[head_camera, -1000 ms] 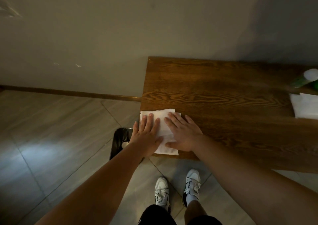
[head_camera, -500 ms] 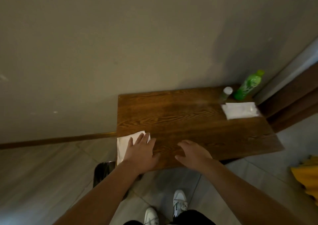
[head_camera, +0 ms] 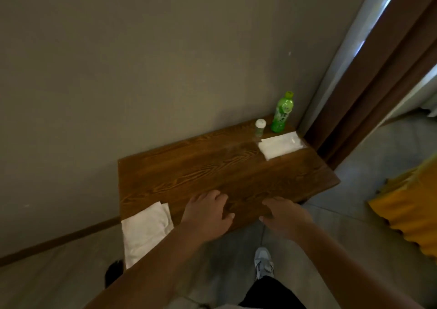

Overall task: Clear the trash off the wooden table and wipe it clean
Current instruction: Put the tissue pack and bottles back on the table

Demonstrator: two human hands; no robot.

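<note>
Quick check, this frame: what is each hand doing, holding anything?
Left hand: open, fingers loosely bent over the wooden table, holding nothing; the white cloth lies beside it.
Right hand: open, empty, at the front edge.

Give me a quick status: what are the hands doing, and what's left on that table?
Left hand and right hand empty over brown wooden table. Folded white paper towel overhangs left corner. Green plastic bottle, small white-capped bottle, white packet remain far right.

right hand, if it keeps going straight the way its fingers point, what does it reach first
The right hand points up-left across the bare table, about level with the left hand. Going straight on, it would probably meet the left hand's fingers first, though depth is unclear; otherwise only bare wood.
</note>
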